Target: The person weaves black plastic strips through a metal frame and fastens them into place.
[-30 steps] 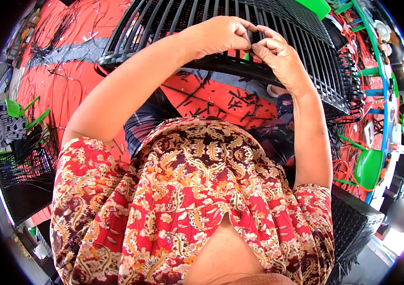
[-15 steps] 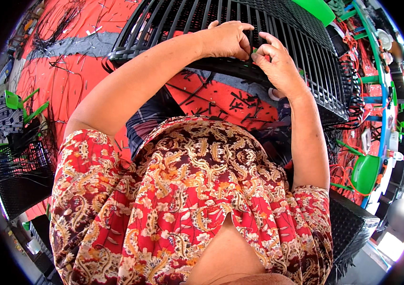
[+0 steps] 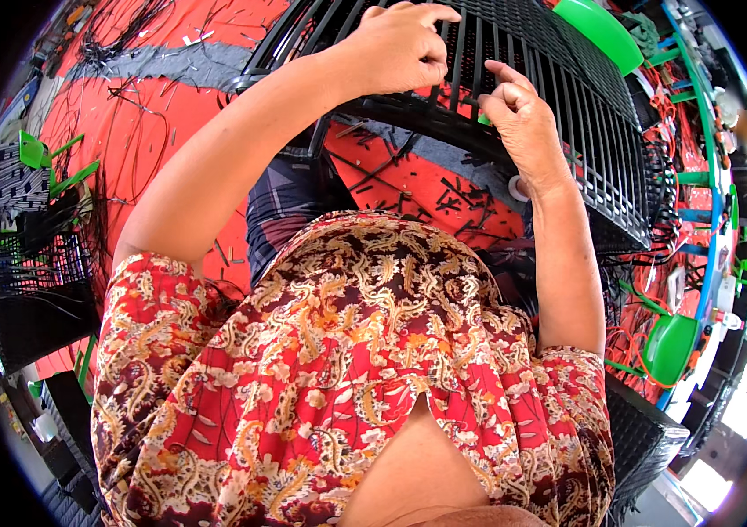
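Observation:
A large black woven piece (image 3: 558, 105) of parallel flat plastic strips, perhaps furniture, lies in front of me. My left hand (image 3: 398, 51) is over its near edge, index finger stretched to the right and the other fingers curled. What those fingers hold, if anything, is hidden. To the right, my right hand (image 3: 518, 114) is above the strips with thumb and fingers bent. A small green thing (image 3: 484, 119) shows at its thumb; the rest is covered by the hand. A gap separates the two hands.
Black strip offcuts (image 3: 457, 193) litter the red floor covering (image 3: 149, 132), with a tangle of long strips (image 3: 119, 35) at far left. Green chairs (image 3: 670, 347) stand at the right. A black woven item (image 3: 35, 307) is at the left.
My left hand has moved up and left, away from my right hand. My right hand has shifted slightly right and down. The view has tilted a little.

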The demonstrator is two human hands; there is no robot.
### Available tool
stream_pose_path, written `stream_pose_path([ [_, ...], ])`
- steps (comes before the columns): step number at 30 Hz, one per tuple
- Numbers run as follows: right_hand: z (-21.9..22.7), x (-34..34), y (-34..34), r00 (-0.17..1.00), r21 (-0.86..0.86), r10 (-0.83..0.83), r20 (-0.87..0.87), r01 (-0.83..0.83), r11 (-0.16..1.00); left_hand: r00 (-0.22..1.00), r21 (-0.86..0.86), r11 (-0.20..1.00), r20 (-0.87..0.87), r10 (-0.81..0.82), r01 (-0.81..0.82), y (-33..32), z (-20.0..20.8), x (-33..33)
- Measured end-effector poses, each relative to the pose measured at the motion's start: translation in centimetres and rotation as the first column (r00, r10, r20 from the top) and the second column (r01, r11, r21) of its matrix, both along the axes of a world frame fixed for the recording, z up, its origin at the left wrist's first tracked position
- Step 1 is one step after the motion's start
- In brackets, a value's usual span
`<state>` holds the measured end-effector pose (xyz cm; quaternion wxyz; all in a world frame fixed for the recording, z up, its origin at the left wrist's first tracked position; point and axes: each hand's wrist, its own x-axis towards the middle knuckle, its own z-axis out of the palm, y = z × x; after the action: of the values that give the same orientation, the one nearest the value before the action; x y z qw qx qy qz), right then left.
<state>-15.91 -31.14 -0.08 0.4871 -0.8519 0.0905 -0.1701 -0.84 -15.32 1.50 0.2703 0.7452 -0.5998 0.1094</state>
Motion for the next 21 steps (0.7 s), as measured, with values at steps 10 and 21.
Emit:
stream_pose_path([
  [10,0.0,0.3,0.4,0.99,-0.159,0.06,-0.127,-0.08,0.984,0.946,0.43,0.896,-0.321,0.039,0.109,-1.2,-0.4,-0.7],
  [21,0.3,1.9,1.6,0.994,-0.118,0.106,0.02,-0.103,0.988,0.669,-0.074,0.988,-0.729,-0.144,0.133,1.4,-0.2,-1.0],
])
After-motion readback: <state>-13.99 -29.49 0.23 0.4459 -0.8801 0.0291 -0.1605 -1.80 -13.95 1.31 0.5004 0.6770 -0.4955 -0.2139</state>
